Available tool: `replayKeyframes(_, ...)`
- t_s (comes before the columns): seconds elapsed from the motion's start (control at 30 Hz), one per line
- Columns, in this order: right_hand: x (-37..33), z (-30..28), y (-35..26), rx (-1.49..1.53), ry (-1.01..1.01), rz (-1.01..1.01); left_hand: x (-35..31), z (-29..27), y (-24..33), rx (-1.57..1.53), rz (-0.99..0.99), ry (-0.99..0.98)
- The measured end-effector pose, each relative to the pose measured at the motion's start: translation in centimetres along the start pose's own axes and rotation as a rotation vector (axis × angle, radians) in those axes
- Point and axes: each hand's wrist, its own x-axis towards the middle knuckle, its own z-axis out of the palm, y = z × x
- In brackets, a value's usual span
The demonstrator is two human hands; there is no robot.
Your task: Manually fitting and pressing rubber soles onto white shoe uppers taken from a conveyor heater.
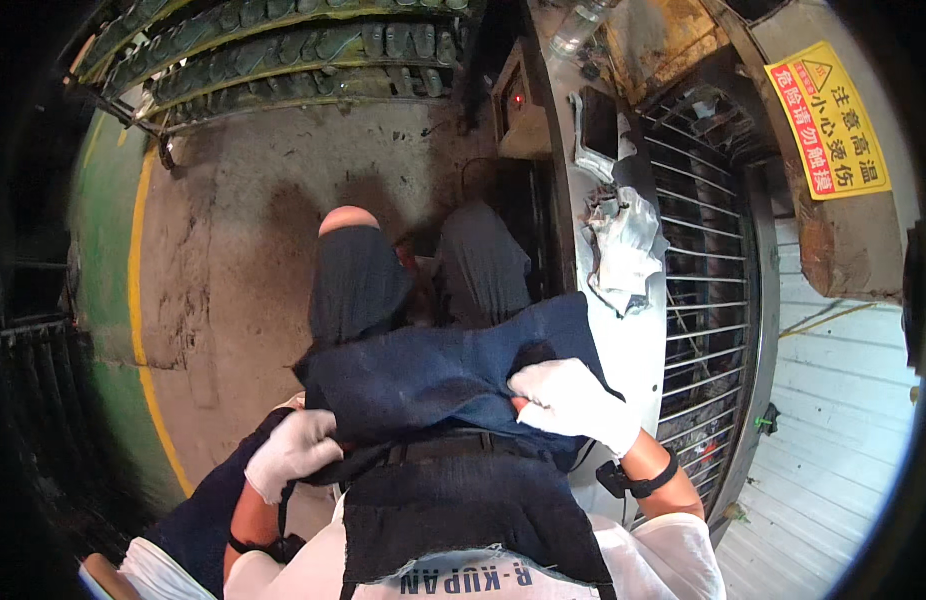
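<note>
A dark blue denim-like cloth (413, 370) lies across my lap, creased and bunched in the middle. My right hand (573, 400), in a white glove, pinches a fold at its right part. Bare fingertip skin shows below the glove there. My left hand (295, 452), also white-gloved, is curled beside the cloth's lower left edge; whether anything is in its fingers is hidden. A black apron bib (473, 510) covers my chest below the cloth. My knees, in dark trousers (358, 275), stick out beyond it.
On my right runs a white ledge (623, 350) with crumpled white wrapping (623, 245) and a dark phone-like slab (598, 125). Past it is a metal grille (698, 300), under a yellow-and-red warning sign (828, 120). Racks of dark shoe-shaped pieces (303, 50) stand ahead.
</note>
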Motion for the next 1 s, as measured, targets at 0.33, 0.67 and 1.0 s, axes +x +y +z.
replayKeyframes(0.33,3.0,2.2,11.5,0.019,0.318,0.391,5.7,-3.1,1.0,-0.167,0.264,0.695)
replayKeyframes(0.67,12.3,-4.2,10.2,-0.191,0.852,0.178,2.7,-13.9,-2.4,0.038,0.270,1.041)
replayKeyframes(1.0,10.0,-5.4,11.2,-0.081,0.764,0.287,12.2,-11.4,1.0,-0.013,0.197,0.579)
